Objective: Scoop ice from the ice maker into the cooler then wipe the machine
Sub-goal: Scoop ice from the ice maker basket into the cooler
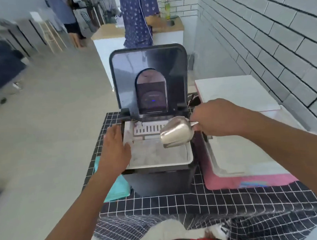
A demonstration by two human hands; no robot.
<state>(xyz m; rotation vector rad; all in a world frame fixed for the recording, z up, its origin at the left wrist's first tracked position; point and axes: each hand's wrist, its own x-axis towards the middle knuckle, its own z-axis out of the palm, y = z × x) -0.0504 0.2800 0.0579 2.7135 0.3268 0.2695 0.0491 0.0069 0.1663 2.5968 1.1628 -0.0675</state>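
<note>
A black ice maker (161, 180) stands on the table with its lid (149, 77) raised upright. Its white ice basket (155, 156) is exposed; I cannot tell how much ice lies in it. My right hand (215, 118) grips the handle of a metal scoop (176, 131), which hangs over the basket's right side with its mouth pointing down and left. My left hand (115, 148) rests flat with straight fingers on the machine's left edge. A pink cooler (246, 179) with a white interior sits open just right of the machine, its white lid (234, 92) tipped back.
A teal cloth (117, 189) lies on the black grid tablecloth (211, 200), partly under my left forearm. A white brick wall (268, 35) runs along the right. A person in a blue patterned dress (138, 20) stands at a counter behind the machine.
</note>
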